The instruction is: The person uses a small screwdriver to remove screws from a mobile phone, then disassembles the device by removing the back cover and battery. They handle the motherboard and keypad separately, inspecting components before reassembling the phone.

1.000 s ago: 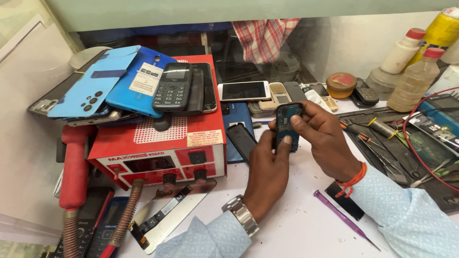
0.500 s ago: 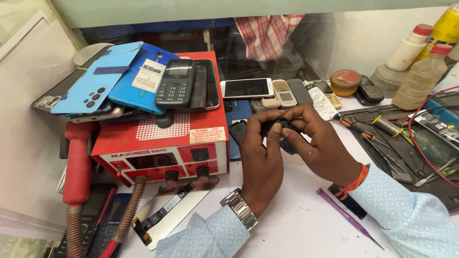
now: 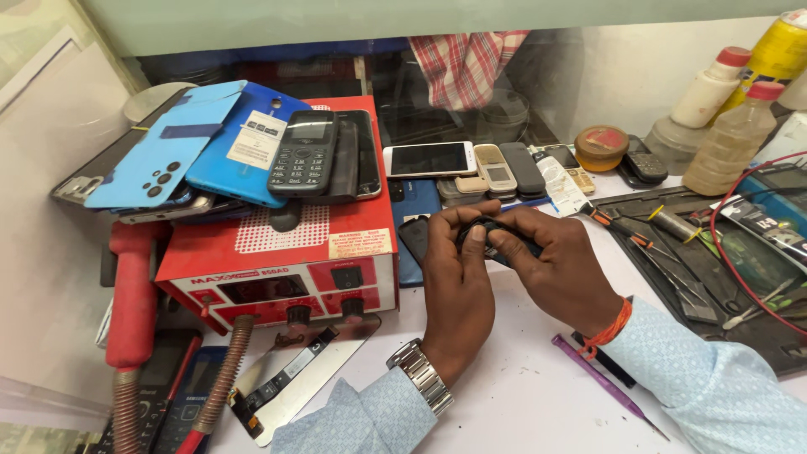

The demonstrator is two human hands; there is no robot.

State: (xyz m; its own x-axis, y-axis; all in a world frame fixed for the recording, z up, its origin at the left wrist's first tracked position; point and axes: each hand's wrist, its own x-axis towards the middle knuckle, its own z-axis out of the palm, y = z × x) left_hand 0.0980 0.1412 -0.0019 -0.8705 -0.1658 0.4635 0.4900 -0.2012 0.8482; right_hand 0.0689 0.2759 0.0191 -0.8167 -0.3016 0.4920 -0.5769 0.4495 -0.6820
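Near the counter's (image 3: 538, 395) back edge, both hands grip a small dark phone (image 3: 496, 235).
Left hand (image 3: 458, 290) and right hand (image 3: 559, 273) fingers wrap it, hiding most; probably a handset beside the red station (image 3: 286, 252).

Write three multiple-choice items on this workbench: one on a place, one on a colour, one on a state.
1. Where does the keypad phone lie?
A. on the red box
B. in the tool tray
C. on the floor

2. What colour is the thin tool beside the right hand?
A. green
B. purple
C. white

3. How is the small dark phone held?
A. by both hands
B. by the left hand alone
C. by nobody

Key: 1 A, it rests atop the red box; 2 B, its shaft is purple; 3 A, fingers of both hands grip it.
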